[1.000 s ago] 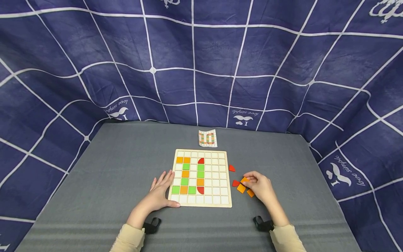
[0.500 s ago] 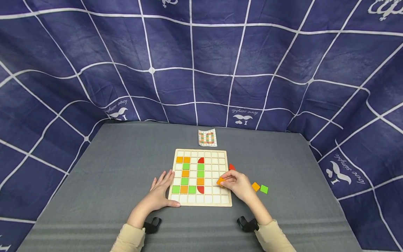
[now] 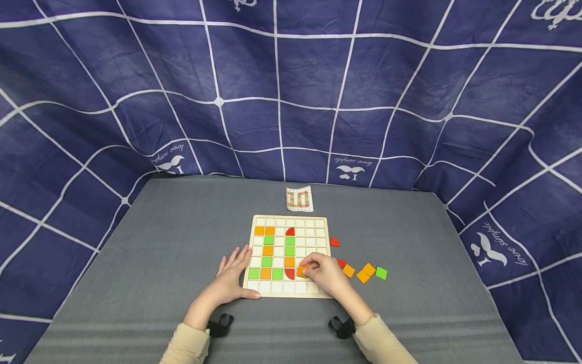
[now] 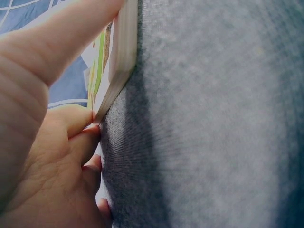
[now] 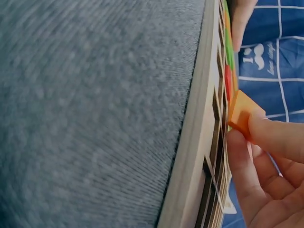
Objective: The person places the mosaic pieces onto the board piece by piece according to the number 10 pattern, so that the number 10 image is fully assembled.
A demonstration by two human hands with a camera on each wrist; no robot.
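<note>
Orange tile (image 5: 245,111) pinched in right fingers (image 5: 244,166) near bare cells (image 3: 300,251); spread left fingers (image 3: 243,256) touch the board's (image 3: 278,252) edge.

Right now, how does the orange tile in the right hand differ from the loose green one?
Color: the held tile is orange; the loose tile is green.
Support: the right hand pinches the held tile over the board; the loose tile lies on the table.
Pose: the held tile is tilted; the loose tile lies flat.
Shared: both are plain, single-colored pieces.
</note>
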